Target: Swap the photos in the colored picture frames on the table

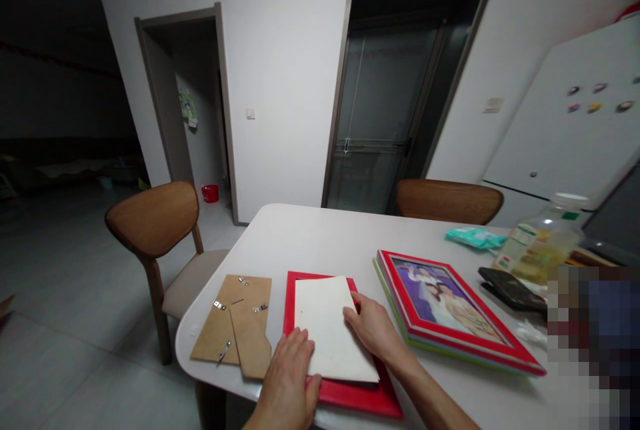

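Note:
A white sheet of photo backing (327,333) lies slightly askew over a red picture frame (360,403) on the table. My left hand (287,377) is on the sheet's lower left corner, its fingers over the edge and its thumb just below. At the sheet's right edge, my right hand (374,327) grips with thumb and fingers. Left of the frame is a brown backing board (215,333) with metal clips and a stand leg (250,343) folded on it. The frame's inside is mostly hidden under the sheet.
Stacked picture frames (415,313), the top one red with a photo, are to the right. Beyond them lie a black phone (513,287), a teal packet (475,238) and a large clear jug (543,243). Wooden chairs (155,220) flank the white table (310,233).

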A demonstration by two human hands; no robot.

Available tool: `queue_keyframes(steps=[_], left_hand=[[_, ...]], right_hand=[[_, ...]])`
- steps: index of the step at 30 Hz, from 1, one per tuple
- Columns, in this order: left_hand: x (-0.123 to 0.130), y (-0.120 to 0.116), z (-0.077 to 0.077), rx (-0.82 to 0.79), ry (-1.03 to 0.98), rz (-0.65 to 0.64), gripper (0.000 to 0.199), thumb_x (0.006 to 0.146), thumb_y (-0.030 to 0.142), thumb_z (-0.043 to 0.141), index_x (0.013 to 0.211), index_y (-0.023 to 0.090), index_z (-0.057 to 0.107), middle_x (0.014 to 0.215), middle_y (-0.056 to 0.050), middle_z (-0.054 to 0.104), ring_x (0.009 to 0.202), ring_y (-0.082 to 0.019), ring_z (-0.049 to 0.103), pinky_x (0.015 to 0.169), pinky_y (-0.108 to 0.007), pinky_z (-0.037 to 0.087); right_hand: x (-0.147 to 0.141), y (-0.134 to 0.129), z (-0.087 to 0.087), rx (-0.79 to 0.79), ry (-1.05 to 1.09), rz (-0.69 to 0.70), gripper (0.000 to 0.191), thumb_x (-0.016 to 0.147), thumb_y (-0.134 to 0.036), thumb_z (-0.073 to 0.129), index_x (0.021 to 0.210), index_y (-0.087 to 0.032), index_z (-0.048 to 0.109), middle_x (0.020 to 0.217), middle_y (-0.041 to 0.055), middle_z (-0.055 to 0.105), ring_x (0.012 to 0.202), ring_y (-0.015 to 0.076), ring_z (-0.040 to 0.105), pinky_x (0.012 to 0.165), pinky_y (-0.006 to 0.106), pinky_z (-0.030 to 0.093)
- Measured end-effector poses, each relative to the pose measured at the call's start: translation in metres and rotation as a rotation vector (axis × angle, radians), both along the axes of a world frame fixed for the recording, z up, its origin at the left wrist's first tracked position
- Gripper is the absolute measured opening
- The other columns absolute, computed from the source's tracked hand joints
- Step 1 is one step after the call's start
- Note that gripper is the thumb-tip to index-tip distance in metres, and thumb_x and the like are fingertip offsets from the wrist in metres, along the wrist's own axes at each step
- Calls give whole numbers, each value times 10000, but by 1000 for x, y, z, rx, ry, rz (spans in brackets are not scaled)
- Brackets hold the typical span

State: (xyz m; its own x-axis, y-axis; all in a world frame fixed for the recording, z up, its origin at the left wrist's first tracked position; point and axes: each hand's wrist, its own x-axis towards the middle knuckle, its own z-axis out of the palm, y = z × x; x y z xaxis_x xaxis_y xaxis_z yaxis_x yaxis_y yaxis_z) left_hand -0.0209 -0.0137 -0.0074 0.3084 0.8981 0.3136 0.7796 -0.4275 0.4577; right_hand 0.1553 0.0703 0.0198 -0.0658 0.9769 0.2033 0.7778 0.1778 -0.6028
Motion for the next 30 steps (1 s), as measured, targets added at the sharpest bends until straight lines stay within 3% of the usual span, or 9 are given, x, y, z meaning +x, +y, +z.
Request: queue_keyframes(steps=[7, 15, 18, 20, 24, 26, 30], left_hand=[[3, -1, 18, -79, 194, 4, 436, 681, 125, 450, 1109, 61, 505, 1225, -164, 452, 1145, -270, 391, 954, -448, 325], [-2, -7, 13, -37, 118, -47, 404, 719, 149, 464, 1120, 109, 491, 1229, -127, 461, 1156, -237, 382, 971, -424, 307], [-27, -11, 16, 0, 77, -11, 479, 727, 183, 474, 1195, 107, 404, 1296, -136, 366, 1195, -225, 319, 972, -408, 305], [-56, -13, 15, 1, 86, 86, 526, 721, 212, 493, 1223, 121, 366, 1321, -131, 323, 1218, -225, 270, 984, -420, 274], [-117, -15, 7, -118, 197, 354, 612, 643, 260, 573, 1190, 42, 404, 1285, -209, 349, 1193, -296, 302, 970, -474, 259], [-137, -16, 0, -99, 218, 389, 588, 644, 286, 575, 1159, 34, 446, 1273, -216, 365, 1184, -306, 315, 964, -465, 273], [-155, -20, -14, 22, 188, 329, 536, 609, 233, 610, 1116, 92, 507, 1232, -172, 441, 1141, -281, 392, 939, -411, 332]], right_hand=[[-3, -3, -2, 8, -234, -68, 328, 692, -211, 435, 984, -111, 545, 924, 131, 614, 840, 204, 558, 717, 255, 372], [-2, -7, -6, 27, -309, -52, 373, 726, -238, 412, 1054, -103, 526, 942, 135, 592, 835, 203, 556, 719, 270, 379], [-12, -17, -2, 36, -250, 14, 372, 737, -250, 410, 1062, -113, 527, 980, 128, 568, 840, 190, 551, 734, 266, 382], [-25, -27, 3, 42, -185, 124, 352, 750, -253, 401, 1050, -131, 537, 974, 114, 560, 824, 176, 548, 734, 258, 385], [-72, -45, 15, 78, -97, 334, 314, 753, -251, 409, 1018, -174, 558, 930, 84, 560, 845, 172, 519, 763, 265, 376], [-100, -50, 16, 98, -117, 391, 307, 729, -306, 452, 985, -187, 571, 906, 78, 560, 863, 193, 501, 766, 292, 373], [-147, -49, 5, 67, -185, 392, 416, 573, -395, 593, 913, -156, 573, 898, 97, 539, 866, 241, 481, 747, 348, 383]])
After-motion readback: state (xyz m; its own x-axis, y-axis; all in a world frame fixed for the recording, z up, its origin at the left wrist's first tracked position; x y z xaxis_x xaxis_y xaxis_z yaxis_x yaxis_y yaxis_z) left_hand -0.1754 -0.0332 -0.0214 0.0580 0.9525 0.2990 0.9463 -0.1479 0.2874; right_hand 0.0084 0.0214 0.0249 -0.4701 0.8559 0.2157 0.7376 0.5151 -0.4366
